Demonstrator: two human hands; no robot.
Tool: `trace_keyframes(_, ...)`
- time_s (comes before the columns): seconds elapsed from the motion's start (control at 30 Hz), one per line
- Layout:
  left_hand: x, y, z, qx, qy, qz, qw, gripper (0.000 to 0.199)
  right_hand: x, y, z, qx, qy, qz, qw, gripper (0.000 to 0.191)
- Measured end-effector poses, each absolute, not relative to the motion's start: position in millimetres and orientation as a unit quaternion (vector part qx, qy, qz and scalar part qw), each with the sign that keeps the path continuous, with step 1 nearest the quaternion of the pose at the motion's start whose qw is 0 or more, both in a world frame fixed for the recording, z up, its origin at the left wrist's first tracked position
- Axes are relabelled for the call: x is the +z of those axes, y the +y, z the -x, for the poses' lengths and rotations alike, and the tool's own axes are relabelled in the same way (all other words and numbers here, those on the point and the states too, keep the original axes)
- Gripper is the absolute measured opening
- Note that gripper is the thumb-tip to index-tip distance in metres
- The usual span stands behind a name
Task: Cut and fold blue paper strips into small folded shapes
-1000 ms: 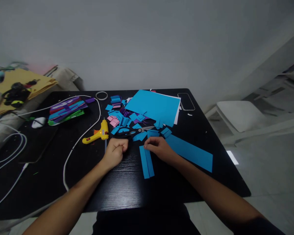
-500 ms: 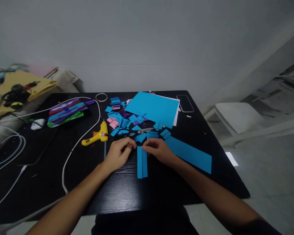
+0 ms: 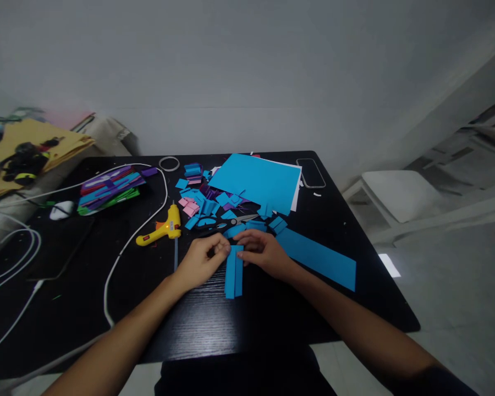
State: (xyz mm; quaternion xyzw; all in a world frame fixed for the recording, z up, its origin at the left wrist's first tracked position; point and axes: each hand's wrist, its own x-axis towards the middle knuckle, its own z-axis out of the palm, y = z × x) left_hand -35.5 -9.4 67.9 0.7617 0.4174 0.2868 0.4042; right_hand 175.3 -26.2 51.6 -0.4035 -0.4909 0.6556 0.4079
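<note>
A folded blue paper strip [image 3: 233,280], with a lengthwise crease, hangs upright between my two hands just above the black table. My left hand [image 3: 204,256] is closed, its thumb and fingertips pinching the strip's top left corner. At the upper right edge, the thumb of my right hand [image 3: 266,254] rests on the paper and its index finger is raised; part of the other fingers is hidden behind. Scissors [image 3: 240,220] lie just beyond both hands among small blue paper pieces [image 3: 208,208]. Under my right forearm's far side lies a long blue paper strip [image 3: 322,258].
A yellow glue gun [image 3: 163,226] lies left of my hands, with a white cable [image 3: 119,256] curving past it. Blue sheets [image 3: 258,181] and a clear phone case [image 3: 311,174] are at the back. Stacked coloured paper [image 3: 111,190] sits at the left; a white stool [image 3: 400,195] stands right.
The folded strip has shifted slightly left and tilted. My left hand has come onto its top left corner, while my right index finger has lifted from the top edge.
</note>
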Motion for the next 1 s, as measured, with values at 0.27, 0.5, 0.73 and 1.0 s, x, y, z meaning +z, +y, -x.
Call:
trace_keyframes(0.27, 67.4, -10.1, 32.7, 0.281, 0.421, -0.727, 0.465, 0.033, 52.3, -31.9, -174.0, 0.623, -0.549, 0.388, 0.399, 0.037)
trace_keyframes(0.5, 67.3, -10.7, 33.2, 0.272, 0.418, -0.718, 0.487, 0.035, 50.6, -30.9, -172.8, 0.634, -0.528, 0.386, 0.413, 0.030)
trace_keyframes(0.73, 66.0, -6.5, 36.0, 0.284, 0.425, -0.698, 0.502, 0.038, 51.1, -29.3, -175.2, 0.615, -0.533, 0.397, 0.425, 0.027)
trace_keyframes(1.0, 70.6, -5.3, 36.4, 0.319, 0.409, -0.656, 0.548, 0.029, 53.9, -25.6, -176.5, 0.643, -0.484, 0.406, 0.432, 0.029)
